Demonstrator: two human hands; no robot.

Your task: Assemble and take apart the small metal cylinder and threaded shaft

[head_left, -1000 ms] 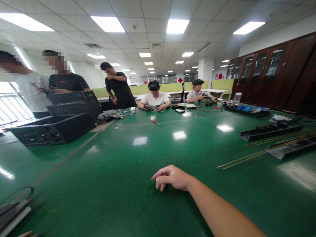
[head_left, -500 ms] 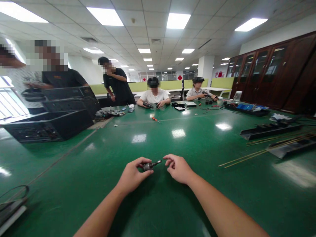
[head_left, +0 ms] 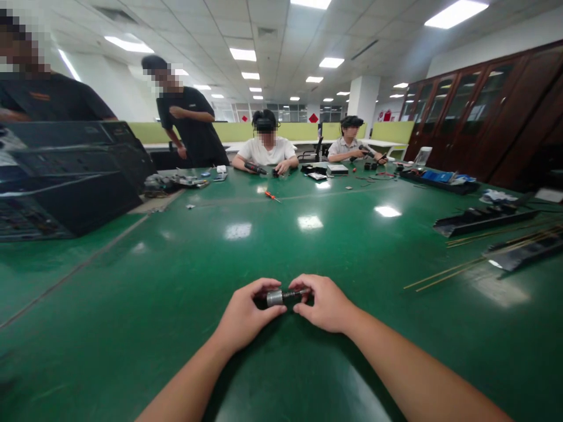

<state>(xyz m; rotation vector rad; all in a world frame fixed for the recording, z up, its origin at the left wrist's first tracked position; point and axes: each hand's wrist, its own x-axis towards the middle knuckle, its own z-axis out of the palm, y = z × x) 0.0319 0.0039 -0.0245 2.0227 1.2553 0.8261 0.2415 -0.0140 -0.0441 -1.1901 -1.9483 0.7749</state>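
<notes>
A small mechanical part with a grey metal cylinder point(head_left: 275, 298) and a thin dark shaft that looks ribbed or spring-wound lies level between my hands, just over the green table point(head_left: 185, 258). My left hand point(head_left: 248, 308) grips the cylinder from the left, thumb below and fingers above. From the right, my right hand point(head_left: 323, 302) closes thumb and fingers around the shaft's end. The shaft's tip is partly hidden by those fingers.
An orange screwdriver point(head_left: 272, 196) lies farther off. Black metal cases point(head_left: 65, 181) stand at the left. Black trays point(head_left: 484, 221) and thin brass-coloured rods point(head_left: 453, 272) are at the right. Across the table sit two people; others stand at the left.
My right hand has moved onto the shaft's end, from which it stood apart before. The part has shifted slightly right with my left hand. The camera view has turned.
</notes>
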